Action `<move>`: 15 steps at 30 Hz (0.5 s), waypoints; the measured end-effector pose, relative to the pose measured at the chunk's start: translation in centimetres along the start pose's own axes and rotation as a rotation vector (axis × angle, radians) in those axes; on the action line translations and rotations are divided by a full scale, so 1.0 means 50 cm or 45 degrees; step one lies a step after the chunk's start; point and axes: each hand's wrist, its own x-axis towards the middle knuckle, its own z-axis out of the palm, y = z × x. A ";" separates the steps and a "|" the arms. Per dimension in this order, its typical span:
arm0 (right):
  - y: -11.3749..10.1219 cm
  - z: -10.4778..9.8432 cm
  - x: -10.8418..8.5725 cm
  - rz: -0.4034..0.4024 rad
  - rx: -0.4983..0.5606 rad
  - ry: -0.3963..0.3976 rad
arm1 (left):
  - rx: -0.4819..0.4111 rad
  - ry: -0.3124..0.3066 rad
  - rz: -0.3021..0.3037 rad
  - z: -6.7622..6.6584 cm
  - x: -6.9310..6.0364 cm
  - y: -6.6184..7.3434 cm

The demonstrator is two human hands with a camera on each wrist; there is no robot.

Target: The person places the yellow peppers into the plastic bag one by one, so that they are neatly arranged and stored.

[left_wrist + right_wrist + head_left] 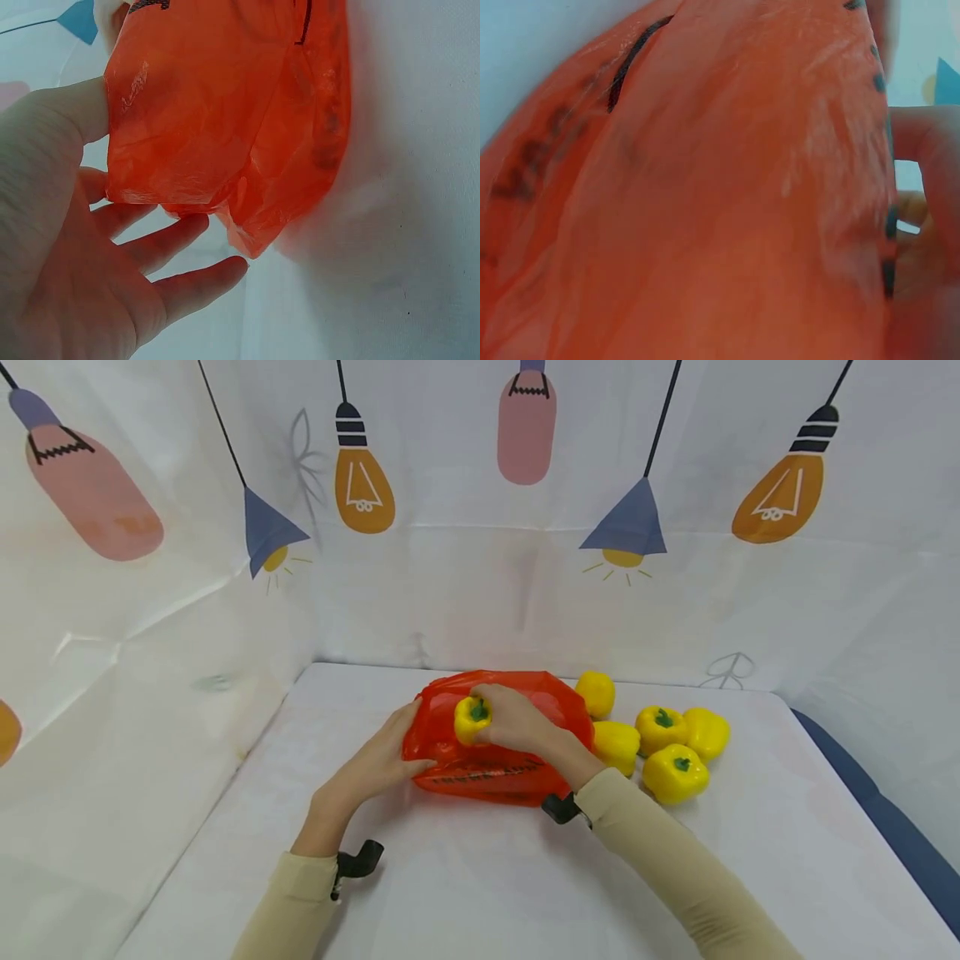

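Observation:
A red plastic bag (pixel 487 777) with dark print lies on the white table. My right hand (pixel 517 720) grips a small yellow bell pepper (pixel 471 720), green stem showing, over the middle of the bag. At the bag's left side is my left hand (pixel 382 758), thumb and fingers spread along its edge. The left wrist view has the left hand (pixel 97 240) with extended fingers beside the bag (pixel 195 105), the fingers partly hidden by it. In the right wrist view the bag (pixel 727 187) covers most of the picture, part of the right hand (pixel 937 187) shows at the right edge, and no pepper is visible.
Several yellow bell peppers stand right of the bag, among them one at the back (pixel 596 694), one close to the bag (pixel 617 747) and one in front (pixel 675 774). A white sheet (pixel 465 602) printed with lamps hangs behind the table (pixel 465 885).

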 end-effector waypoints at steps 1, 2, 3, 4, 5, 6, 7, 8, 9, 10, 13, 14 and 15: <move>-0.002 0.001 0.004 -0.004 0.006 -0.006 | -0.001 0.000 0.002 -0.001 0.000 0.001; -0.004 0.002 0.007 -0.011 0.006 -0.011 | 0.000 0.001 0.010 -0.001 -0.001 0.003; -0.007 0.003 0.011 -0.021 0.003 -0.011 | -0.001 0.002 0.012 -0.002 -0.001 0.004; -0.010 0.004 0.016 -0.032 -0.002 -0.011 | 0.001 0.003 0.014 -0.002 0.000 0.005; -0.013 0.005 0.020 -0.045 -0.005 -0.007 | 0.005 0.004 0.012 -0.002 0.000 0.006; -0.016 0.007 0.024 -0.055 -0.016 -0.005 | 0.003 0.004 0.012 -0.002 0.000 0.006; -0.018 0.008 0.029 -0.066 -0.027 -0.001 | -0.001 0.003 0.012 -0.002 0.001 0.007; -0.020 0.009 0.032 -0.077 -0.043 0.001 | -0.002 0.001 0.013 -0.002 0.001 0.007; -0.022 0.011 0.036 -0.087 -0.059 0.007 | 0.001 0.001 0.008 -0.001 0.002 0.007; -0.023 0.012 0.040 -0.097 -0.072 0.009 | 0.004 -0.002 0.006 0.000 0.002 0.007; -0.024 0.019 0.048 -0.109 -0.083 0.010 | 0.004 -0.017 0.003 0.005 0.001 0.006; -0.023 0.022 0.051 -0.106 -0.084 0.007 | 0.006 -0.023 -0.002 0.007 0.001 0.006; -0.022 0.025 0.054 -0.100 -0.086 0.006 | 0.008 -0.028 -0.008 0.008 0.000 0.006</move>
